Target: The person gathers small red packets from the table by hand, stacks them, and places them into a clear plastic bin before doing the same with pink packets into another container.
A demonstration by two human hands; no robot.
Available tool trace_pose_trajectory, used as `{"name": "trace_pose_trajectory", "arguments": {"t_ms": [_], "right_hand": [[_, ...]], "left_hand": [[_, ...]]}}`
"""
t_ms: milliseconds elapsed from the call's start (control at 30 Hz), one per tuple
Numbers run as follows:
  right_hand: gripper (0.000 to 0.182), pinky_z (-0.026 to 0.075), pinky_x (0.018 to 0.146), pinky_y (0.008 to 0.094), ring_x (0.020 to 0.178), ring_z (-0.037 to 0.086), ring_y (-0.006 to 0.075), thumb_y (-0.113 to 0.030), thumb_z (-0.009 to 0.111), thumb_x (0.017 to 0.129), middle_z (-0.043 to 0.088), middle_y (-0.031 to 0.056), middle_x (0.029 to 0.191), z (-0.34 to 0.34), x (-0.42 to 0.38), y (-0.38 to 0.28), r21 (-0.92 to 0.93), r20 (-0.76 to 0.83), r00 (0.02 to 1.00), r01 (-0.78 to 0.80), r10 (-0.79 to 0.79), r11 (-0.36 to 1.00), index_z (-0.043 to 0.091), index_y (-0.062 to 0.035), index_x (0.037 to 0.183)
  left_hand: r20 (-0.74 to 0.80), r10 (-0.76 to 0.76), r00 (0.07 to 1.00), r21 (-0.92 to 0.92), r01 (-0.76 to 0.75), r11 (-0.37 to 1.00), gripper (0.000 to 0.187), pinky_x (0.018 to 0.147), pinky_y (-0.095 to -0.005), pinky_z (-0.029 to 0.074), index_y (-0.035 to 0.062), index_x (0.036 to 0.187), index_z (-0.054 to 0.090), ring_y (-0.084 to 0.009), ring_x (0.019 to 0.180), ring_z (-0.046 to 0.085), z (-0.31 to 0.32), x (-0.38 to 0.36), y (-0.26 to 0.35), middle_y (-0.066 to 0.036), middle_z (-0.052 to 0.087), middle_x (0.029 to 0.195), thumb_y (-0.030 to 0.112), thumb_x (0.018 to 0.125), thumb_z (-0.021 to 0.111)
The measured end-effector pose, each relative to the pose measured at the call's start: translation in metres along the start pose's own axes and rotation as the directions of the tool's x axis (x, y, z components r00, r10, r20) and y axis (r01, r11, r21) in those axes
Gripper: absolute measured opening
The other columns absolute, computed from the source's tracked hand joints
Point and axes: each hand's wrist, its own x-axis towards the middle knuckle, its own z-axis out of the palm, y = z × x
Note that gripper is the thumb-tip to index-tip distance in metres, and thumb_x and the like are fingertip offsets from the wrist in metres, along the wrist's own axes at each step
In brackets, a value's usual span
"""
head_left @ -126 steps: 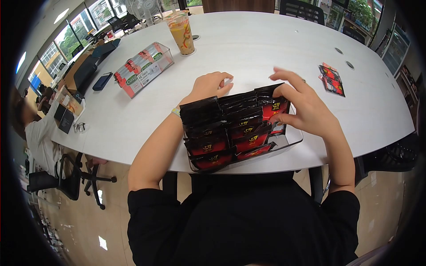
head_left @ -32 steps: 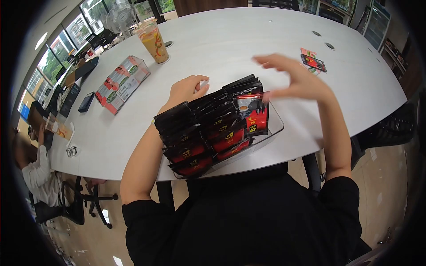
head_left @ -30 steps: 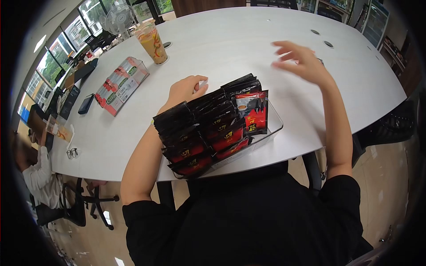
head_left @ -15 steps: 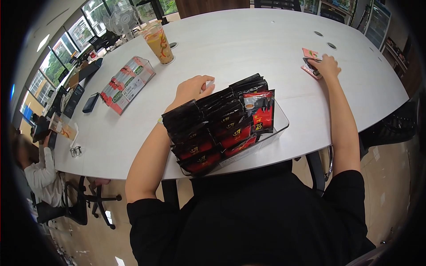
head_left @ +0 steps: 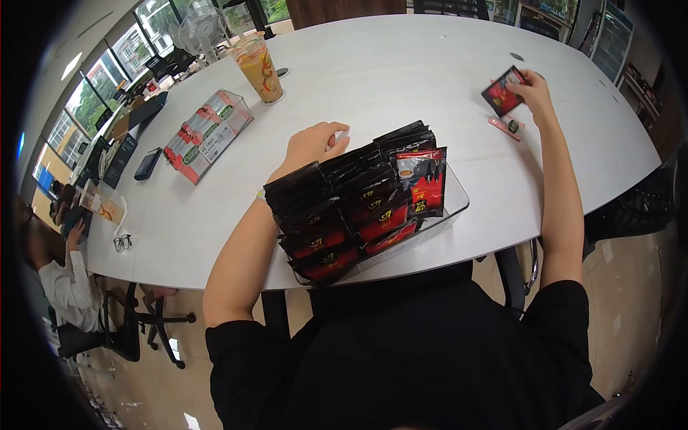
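My right hand (head_left: 532, 93) is closed on a black-and-red coffee sachet (head_left: 504, 92), held up by its edge over the table's far right. Just below it lies a pink sachet (head_left: 507, 127), partly covered by the raised one. In front of my body stands a clear plastic box (head_left: 459, 202), packed with rows of black-and-red coffee sachets (head_left: 344, 190); one at its right end faces forward. My left hand (head_left: 312, 147) rests behind the box's left side with fingers curled in. Something pale shows at those fingertips, too small to name.
A clear box of pink sachets (head_left: 208, 136) lies at the left, with a dark phone (head_left: 147, 164) beside it. Behind stands a tall drink cup (head_left: 259, 70). Farther left are eyeglasses (head_left: 122, 243), another cup (head_left: 100, 203) and a seated person (head_left: 68, 287).
My right hand has lifted the black-and-red coffee sachet off the table and tilted its face into view. My left hand stays where it was.
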Motion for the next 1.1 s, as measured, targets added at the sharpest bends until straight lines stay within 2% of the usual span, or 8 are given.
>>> {"name": "trace_pose_trajectory", "arguments": {"t_ms": [33,133,233,467,700,767,867,1100], "right_hand": [[0.024,0.046,0.066,0.0237,0.073,0.058,0.0111,-0.011,0.069,0.072,0.061,0.0057,0.081,0.006,-0.004,-0.016,0.245,-0.016,0.988,0.154,-0.154,0.957,0.060,0.0014,0.091],[0.016,0.045,0.066,0.0235,0.074,0.055,0.0101,-0.003,0.064,0.074,0.060,0.0042,0.082,0.023,-0.050,-0.075,0.320,-0.133,0.888,0.458,-0.440,0.829,0.061,0.0003,0.089],[0.020,0.044,0.066,0.0253,0.077,0.055,0.0161,0.008,0.063,0.065,0.058,0.0067,0.081,0.042,-0.100,-0.113,0.250,-0.178,0.528,0.841,-0.831,0.481,0.063,0.0004,0.083],[0.027,0.044,0.067,0.0316,0.074,0.054,0.0211,0.001,0.065,0.055,0.057,0.0069,0.081,0.064,-0.144,-0.134,0.070,0.163,0.156,0.983,-0.974,0.169,0.068,-0.0076,0.080],[0.029,0.043,0.076,0.0341,0.082,0.054,0.0222,-0.005,0.065,0.057,0.058,0.0055,0.090,0.073,-0.142,-0.128,0.108,0.308,0.200,0.964,-0.930,0.243,0.069,-0.0116,0.085],[0.032,0.040,0.084,0.0358,0.092,0.054,0.0240,-0.005,0.064,0.058,0.058,0.0057,0.099,0.077,-0.141,-0.126,0.135,0.339,0.192,0.959,-0.921,0.250,0.070,-0.0145,0.088],[0.034,0.037,0.089,0.0368,0.103,0.050,0.0253,-0.004,0.063,0.060,0.057,0.0060,0.108,0.083,-0.145,-0.127,0.104,0.376,0.220,0.955,-0.900,0.277,0.070,-0.0184,0.091],[0.041,0.035,0.092,0.0395,0.115,0.042,0.0281,-0.008,0.068,0.062,0.048,0.0092,0.122,0.086,-0.144,-0.125,0.053,0.435,0.264,0.947,-0.861,0.317,0.067,-0.0222,0.100]], "left_hand": [[0.000,0.004,1.000,-0.007,-0.004,1.000,0.033,0.059,-0.0285,0.041,0.0110,0.108,0.060,-0.0173,0.065,0.052,0.000,0.000,0.000,-0.005,0.055,0.073,0.034,0.086,0.052],[0.009,-0.009,1.000,-0.010,0.009,1.000,0.032,0.062,-0.0313,0.043,0.0093,0.106,0.059,-0.0201,0.068,0.055,-0.004,-0.002,0.006,-0.007,0.058,0.076,0.031,0.085,0.051],[0.015,-0.022,1.000,-0.011,0.022,1.000,0.030,0.066,-0.0340,0.045,0.0079,0.105,0.059,-0.0230,0.071,0.058,-0.007,-0.003,0.010,-0.008,0.060,0.079,0.028,0.084,0.050],[0.002,0.002,1.000,-0.014,-0.002,1.000,0.030,0.067,-0.0341,0.045,0.0081,0.104,0.060,-0.0232,0.073,0.059,-0.007,-0.003,0.009,-0.009,0.061,0.080,0.028,0.084,0.049],[0.033,-0.045,0.998,-0.083,0.048,0.995,0.035,0.069,-0.0338,0.045,0.0068,0.104,0.060,-0.0216,0.074,0.059,-0.011,0.000,0.014,-0.008,0.062,0.082,0.034,0.087,0.047],[0.149,-0.111,0.983,-0.674,0.182,0.715,0.040,0.074,-0.0309,0.045,0.0043,0.103,0.061,-0.0184,0.077,0.058,-0.012,0.008,0.012,-0.006,0.062,0.085,0.039,0.089,0.045],[0.203,-0.034,0.979,-0.888,0.198,0.415,0.042,0.080,-0.0284,0.043,0.0019,0.097,0.063,-0.0144,0.080,0.057,-0.025,0.012,0.028,-0.004,0.062,0.084,0.040,0.089,0.047],[0.222,0.131,0.966,-0.823,0.114,0.556,0.030,0.083,-0.0256,0.041,0.0018,0.085,0.066,-0.0095,0.082,0.056,-0.037,0.005,0.042,-0.003,0.063,0.081,0.030,0.085,0.057]]}}
